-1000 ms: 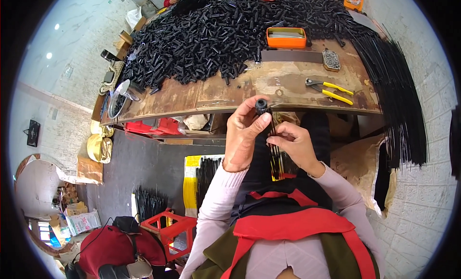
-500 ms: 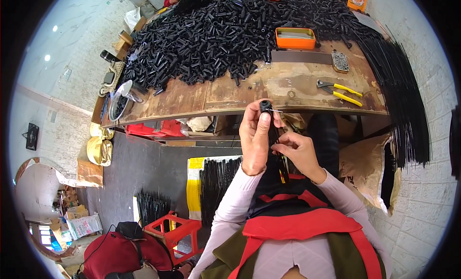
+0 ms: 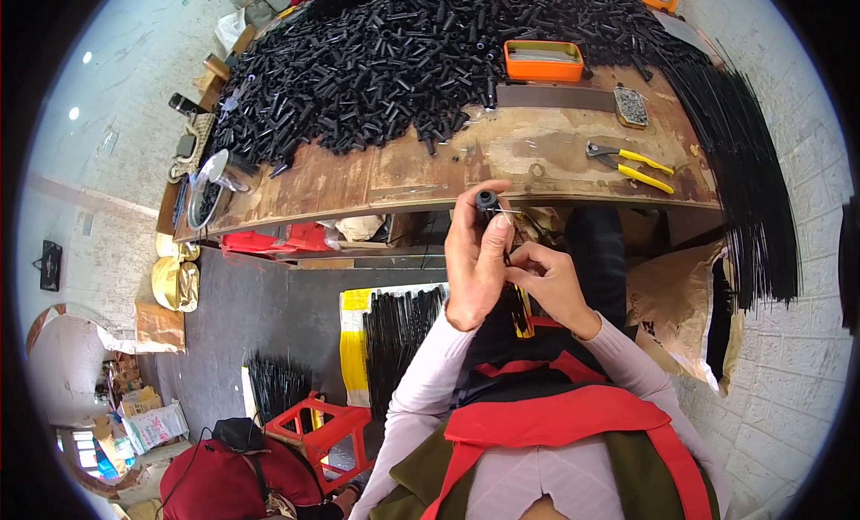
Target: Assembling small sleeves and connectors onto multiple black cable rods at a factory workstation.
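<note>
Left hand [image 3: 477,256] raised in front of the chest, fingers curled shut around a short black tube [image 3: 487,200]; the tube's open round end pokes out above thumb and forefinger, just below the near edge of the workbench [image 3: 502,166]. Right hand [image 3: 548,283] just beside and slightly lower, touching the left. Its fingers are pinched together on something thin and dark at the tube's lower end; what exactly it pinches is hidden behind the left hand. A bundle of thin black rods [image 3: 518,307] hangs down between the hands toward the lap, lower part lost against dark clothing.

Against half a second ago: both hands sit at much the same height, tube still upright in the left fist. A second ago the hands were a little further left in the picture; the view itself has shifted too.

Further out, on the bench: yellow-handled pliers [image 3: 632,164] to the right, well apart from the hands. Beyond, a small dark mesh-topped block [image 3: 631,106] and an orange tray [image 3: 543,60]. A large heap of black tubes [image 3: 385,63] covers the far half. Long black rods [image 3: 748,180] drape over the right end of the bench; tips blur together. Bench far edge cut off by the picture's rim.
</note>
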{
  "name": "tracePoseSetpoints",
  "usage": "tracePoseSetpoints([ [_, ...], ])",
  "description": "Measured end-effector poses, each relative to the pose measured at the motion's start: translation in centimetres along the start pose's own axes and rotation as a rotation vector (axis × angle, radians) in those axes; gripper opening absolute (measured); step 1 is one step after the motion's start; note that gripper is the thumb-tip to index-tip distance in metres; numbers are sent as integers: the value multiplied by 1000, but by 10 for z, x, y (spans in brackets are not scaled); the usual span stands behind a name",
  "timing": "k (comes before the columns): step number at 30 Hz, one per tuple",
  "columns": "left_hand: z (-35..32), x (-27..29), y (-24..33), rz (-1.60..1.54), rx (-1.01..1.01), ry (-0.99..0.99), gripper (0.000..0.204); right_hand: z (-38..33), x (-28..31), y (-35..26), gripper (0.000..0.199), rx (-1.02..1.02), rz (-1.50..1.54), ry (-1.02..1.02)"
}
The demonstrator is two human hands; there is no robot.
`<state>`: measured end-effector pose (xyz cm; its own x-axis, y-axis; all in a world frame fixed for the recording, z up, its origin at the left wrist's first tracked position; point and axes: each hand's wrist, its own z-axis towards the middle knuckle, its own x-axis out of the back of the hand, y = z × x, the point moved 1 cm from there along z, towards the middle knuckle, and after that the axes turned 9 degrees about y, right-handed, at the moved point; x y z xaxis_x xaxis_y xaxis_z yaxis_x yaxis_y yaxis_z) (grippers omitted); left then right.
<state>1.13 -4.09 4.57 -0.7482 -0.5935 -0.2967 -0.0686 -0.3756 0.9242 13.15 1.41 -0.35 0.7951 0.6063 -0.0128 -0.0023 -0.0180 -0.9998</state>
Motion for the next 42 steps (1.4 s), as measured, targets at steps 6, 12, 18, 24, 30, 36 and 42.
tracePoseSetpoints([
  [6,8,-14,-10,15,69,9,37,17,21,-4,16,-35,-149,-92],
  [12,30,-27,-28,11,178,-115,41,39,66,7,18,853,-711,106],
  [18,46,-17,-45,-232,385,-370,33,81,166,-30,33,768,-1233,411],
  [24,42,-26,-48,-139,374,-284,23,113,220,0,48,640,-1051,139],
  [30,25,-33,-22,-109,347,-154,23,71,176,-16,19,267,-184,295],
  [36,2,-26,1,-72,173,-241,43,17,121,-73,28,-252,-328,-198],
  [42,-13,-15,15,33,104,-292,57,-15,93,-92,60,720,-1014,43],
])
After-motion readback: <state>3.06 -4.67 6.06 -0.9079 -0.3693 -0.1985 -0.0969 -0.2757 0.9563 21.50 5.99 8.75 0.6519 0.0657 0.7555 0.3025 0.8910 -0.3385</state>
